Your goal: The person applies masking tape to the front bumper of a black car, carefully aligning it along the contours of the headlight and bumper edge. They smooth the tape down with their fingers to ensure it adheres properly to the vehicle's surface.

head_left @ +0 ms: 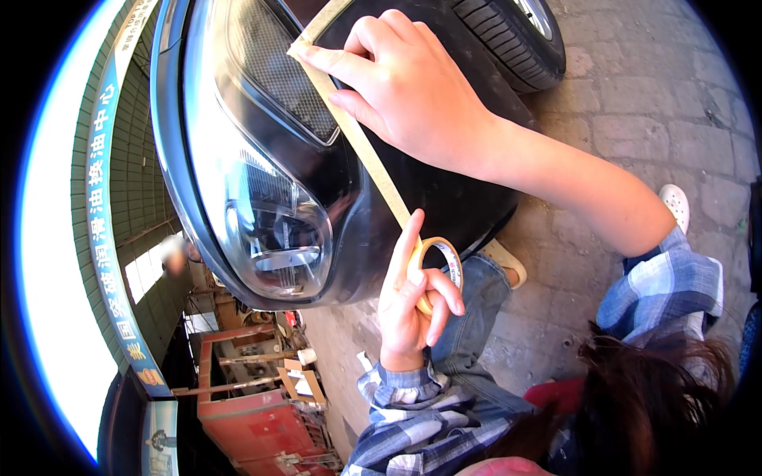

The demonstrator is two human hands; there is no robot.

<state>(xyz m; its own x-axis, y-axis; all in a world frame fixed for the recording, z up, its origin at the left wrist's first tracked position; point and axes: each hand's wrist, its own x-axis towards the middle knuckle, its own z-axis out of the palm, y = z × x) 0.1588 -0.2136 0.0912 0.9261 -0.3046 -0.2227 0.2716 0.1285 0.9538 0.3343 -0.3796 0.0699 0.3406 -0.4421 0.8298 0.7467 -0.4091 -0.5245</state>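
- At the far left of the frame, a signboard (pixel 107 198) runs along a building; below it, a red cabinet (pixel 254 397) stands in the lower left.
- Left of centre, the headlight (pixel 274 230) sits in the dark car bumper (pixel 444 190), with the mesh grille (pixel 278 71) above it.
- At lower centre, my left hand (pixel 409 297) holds the roll of masking tape (pixel 436 266); thumb and fingers are clamped on the roll, index finger extended up along the tape.
- The tape strip (pixel 373 155) lies on the bumper, its long axis running diagonally from the roll up-left to my right hand.
- At upper centre, my right hand (pixel 401 79) presses the strip's upper end; the fingers are together, flat on the tape, gripping nothing.
- The left hand is nearer the roll.
- At upper right, a tyre (pixel 516 36) rests on paving (pixel 659 103). No containers are seen to hold anything.
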